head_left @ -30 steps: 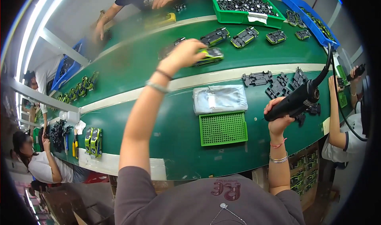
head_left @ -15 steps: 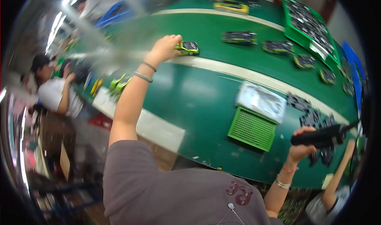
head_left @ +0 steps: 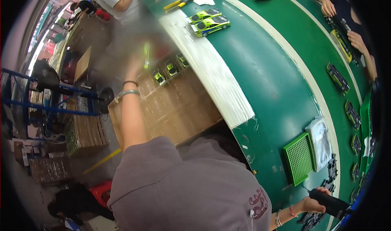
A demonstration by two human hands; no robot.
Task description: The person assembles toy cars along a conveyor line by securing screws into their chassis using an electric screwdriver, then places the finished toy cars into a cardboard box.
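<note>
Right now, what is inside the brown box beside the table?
At least three green toy cars sit in the box, toward its far end. The table and left forearm cover parts of it; whatever lies there can't be seen.

The worker near me wears a greyish-mauve T-shirt [head_left: 191,186] with short, seamed sleeves [head_left: 148,161], a glossy dark-red emblem [head_left: 259,201] on the chest and a small pale pendant [head_left: 252,214]. Behind the blurred left hand [head_left: 133,64] sit a thin dark band [head_left: 131,82] and a pale bangle [head_left: 129,92]; behind the right hand [head_left: 313,205], a reddish bracelet [head_left: 291,210] and silvery bangles [head_left: 278,218].
</note>
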